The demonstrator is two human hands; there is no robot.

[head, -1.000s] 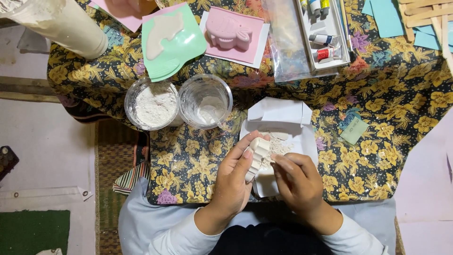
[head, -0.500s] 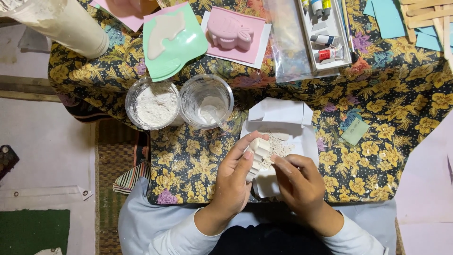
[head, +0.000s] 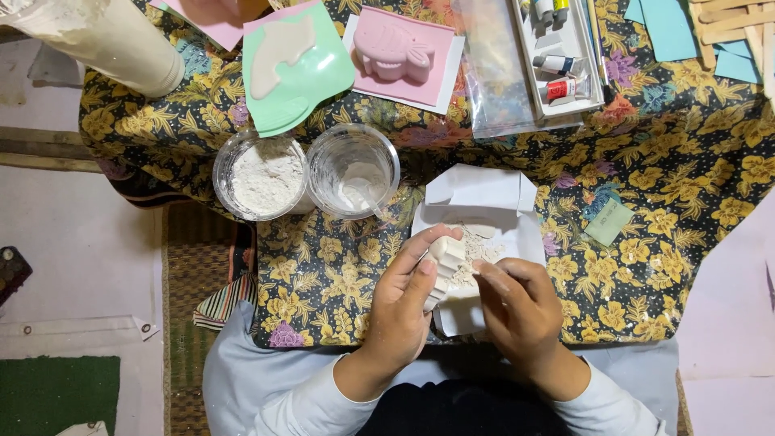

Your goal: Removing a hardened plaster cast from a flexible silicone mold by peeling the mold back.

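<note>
**White cast piece held over a sheet of paper**

A small white plaster piece (head: pixel 446 252) is gripped in the left hand (head: pixel 401 303), with fingers and thumb closed around it. It is held just above a white paper sheet (head: pixel 484 211) on which pale crumbs are scattered. The right hand (head: pixel 521 305) is curled beside the piece, its fingertips (head: pixel 482 270) near the piece's edge; whether anything is pinched in it cannot be told. The paper is laid on a surface (head: pixel 670 202) covered with a floral cloth. Further off, a clear cup of white powder (head: pixel 260 176) is set just beside a second clear cup (head: pixel 353 171). A green mould (head: pixel 297 66) and a pink mould (head: pixel 397 50) are placed beyond them.
</note>
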